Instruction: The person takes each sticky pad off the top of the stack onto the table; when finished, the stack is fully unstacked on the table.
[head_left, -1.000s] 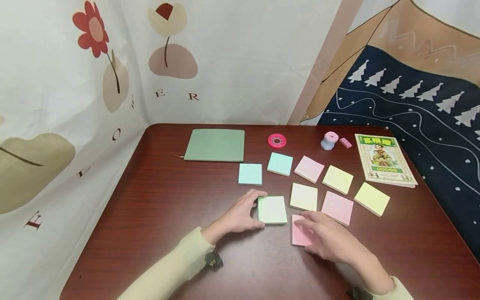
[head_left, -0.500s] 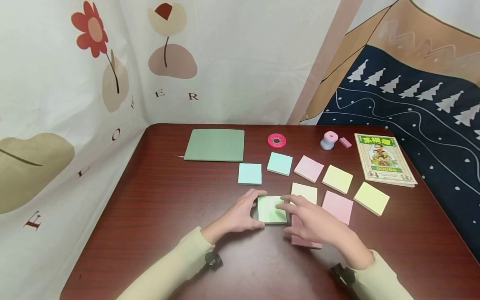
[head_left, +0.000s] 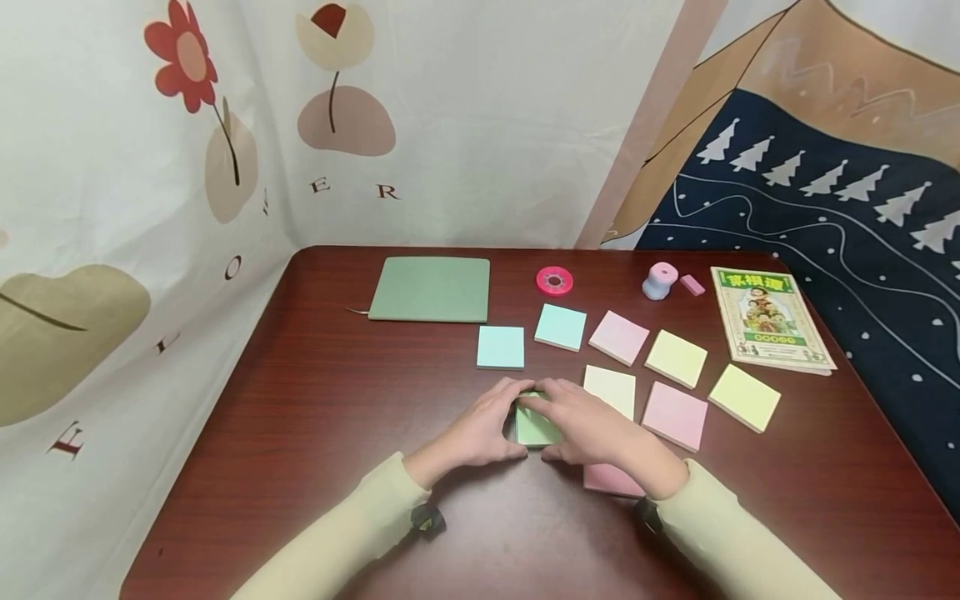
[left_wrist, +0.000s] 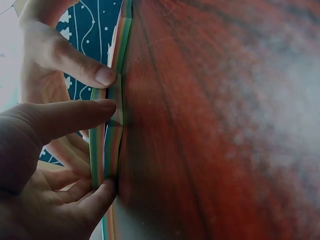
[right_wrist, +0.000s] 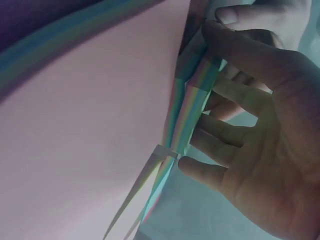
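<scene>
Pale green sticky note pad (head_left: 536, 429) lies on the table between my hands, partly covered by the right fingers. Its left side is held by my left hand (head_left: 482, 429), thumb at the near edge and fingertips at the far edge. From the right, my right hand (head_left: 592, 427) grips the same pad, also thumb near and fingers far. Striped edges (left_wrist: 113, 150) in the left wrist view show one pad on top of another, with both thumbs against them. Under the right wrist lies a pink sticky note pad (head_left: 611, 481), mostly hidden.
Around the right hand lie a cream pad (head_left: 611, 387), a pink pad (head_left: 675, 415), yellow pads (head_left: 744, 397) and blue pads (head_left: 500, 347). Behind them are a green notebook (head_left: 430, 289), a red tape roll (head_left: 554, 281), a pink-and-blue spool (head_left: 660, 281), a pink eraser (head_left: 692, 285) and a booklet (head_left: 771, 319).
My right hand has moved left from the near pink pad, over the green pad, and now grips its right side. The left hand has stayed in place.
</scene>
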